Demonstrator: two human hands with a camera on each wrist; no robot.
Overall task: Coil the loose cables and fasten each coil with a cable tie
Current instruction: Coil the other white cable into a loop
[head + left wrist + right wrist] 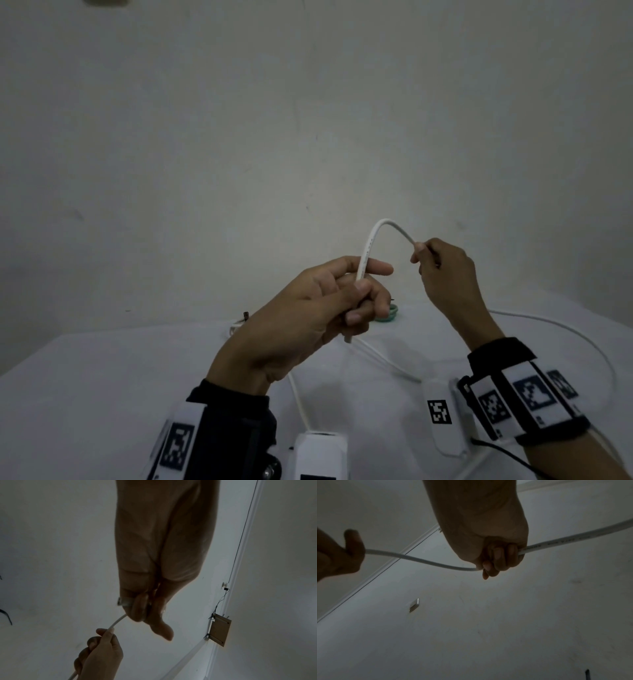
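Cable (376, 228) arched in the air between both hands, above the desk (102, 377). Left hand (308, 308) curled round one end, right hand (442, 270) pinching farther along. Remaining length trailing across the desk.

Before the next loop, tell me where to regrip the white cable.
Probably take the white cable on its slack run behind the right hand, from above: it trails loosely over the table, while the arched stretch is already held by the left hand.
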